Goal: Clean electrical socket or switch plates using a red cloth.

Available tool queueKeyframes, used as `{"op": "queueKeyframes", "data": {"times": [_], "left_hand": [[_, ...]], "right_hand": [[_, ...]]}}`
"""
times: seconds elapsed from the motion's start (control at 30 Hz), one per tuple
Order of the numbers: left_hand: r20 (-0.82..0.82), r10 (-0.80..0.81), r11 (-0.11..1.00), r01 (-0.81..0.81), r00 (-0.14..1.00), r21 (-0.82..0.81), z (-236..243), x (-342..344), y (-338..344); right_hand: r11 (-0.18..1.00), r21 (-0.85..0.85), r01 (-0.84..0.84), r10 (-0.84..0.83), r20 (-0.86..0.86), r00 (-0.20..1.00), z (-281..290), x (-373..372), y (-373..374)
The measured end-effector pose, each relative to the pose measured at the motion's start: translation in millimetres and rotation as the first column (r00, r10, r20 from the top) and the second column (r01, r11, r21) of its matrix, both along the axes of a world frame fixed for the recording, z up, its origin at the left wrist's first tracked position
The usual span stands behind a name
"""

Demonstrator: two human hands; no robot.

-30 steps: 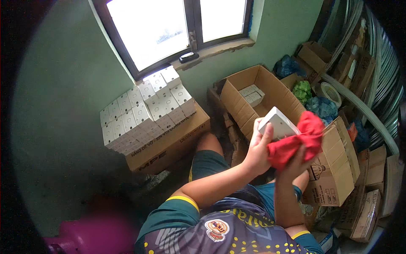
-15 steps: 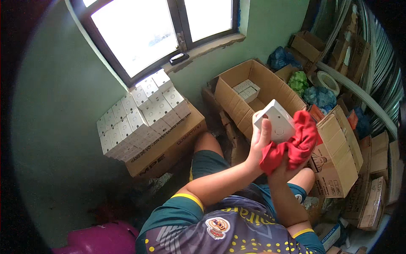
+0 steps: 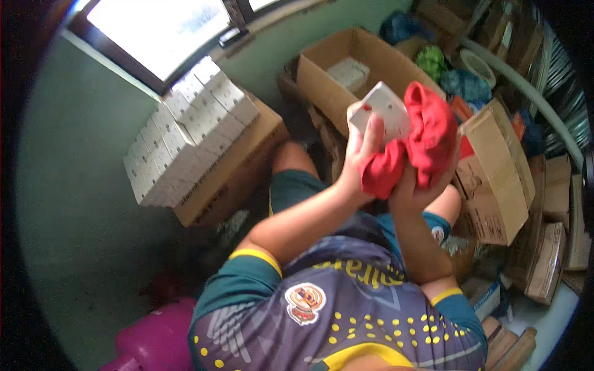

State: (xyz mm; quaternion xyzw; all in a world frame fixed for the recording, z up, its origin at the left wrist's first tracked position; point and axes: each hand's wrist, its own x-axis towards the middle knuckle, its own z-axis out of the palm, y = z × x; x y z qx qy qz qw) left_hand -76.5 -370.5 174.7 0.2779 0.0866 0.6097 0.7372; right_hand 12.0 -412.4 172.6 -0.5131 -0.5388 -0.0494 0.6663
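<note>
My left hand (image 3: 362,142) grips a white square electrical back box (image 3: 385,110) by its left side, thumb across its face. A crumpled red cloth (image 3: 430,136) lies against the box's right side. My right hand (image 3: 416,185) is wrapped in and under this cloth, so most of its fingers are hidden. Both hands are raised over my lap, in front of the open cardboard box. To the left, many similar white boxes (image 3: 185,133) stand stacked in rows on a closed carton.
The closed carton (image 3: 232,179) stands below the window (image 3: 161,37). An open cardboard box (image 3: 318,74) ahead holds several white boxes (image 3: 349,73). At right are another carton (image 3: 495,179), blue and green bags and a long pipe (image 3: 526,86). Something purple (image 3: 158,337) is at lower left.
The view has tilted, so the surroundings sit higher in the picture. The white box has turned in my left hand, and the cloth has shifted along its right side.
</note>
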Motion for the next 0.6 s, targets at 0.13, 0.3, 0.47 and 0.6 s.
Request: {"op": "queueKeyframes", "data": {"times": [0.13, 0.3, 0.47, 0.6], "left_hand": [[-0.225, 0.061, 0.993, -0.037, 0.972, 0.112, 7, -19, -3], [-0.694, 0.213, 0.896, 0.145, 0.688, 0.419, -26, -22, -7], [-0.351, 0.005, 0.995, -0.04, 0.936, -0.094, -25, -20, 2], [-0.159, 0.109, 0.976, -0.135, 0.981, -0.169, -25, -20, 22]], "right_hand": [[0.896, -0.221, -0.384, 0.373, -0.093, 0.923, 31, 33, 7], [0.77, -0.179, -0.612, 0.562, -0.264, 0.784, 29, 41, 17], [0.86, -0.206, -0.467, 0.464, -0.063, 0.884, -5, 32, 9], [0.856, -0.328, -0.398, 0.463, 0.148, 0.874, 1, 15, -10]]}}
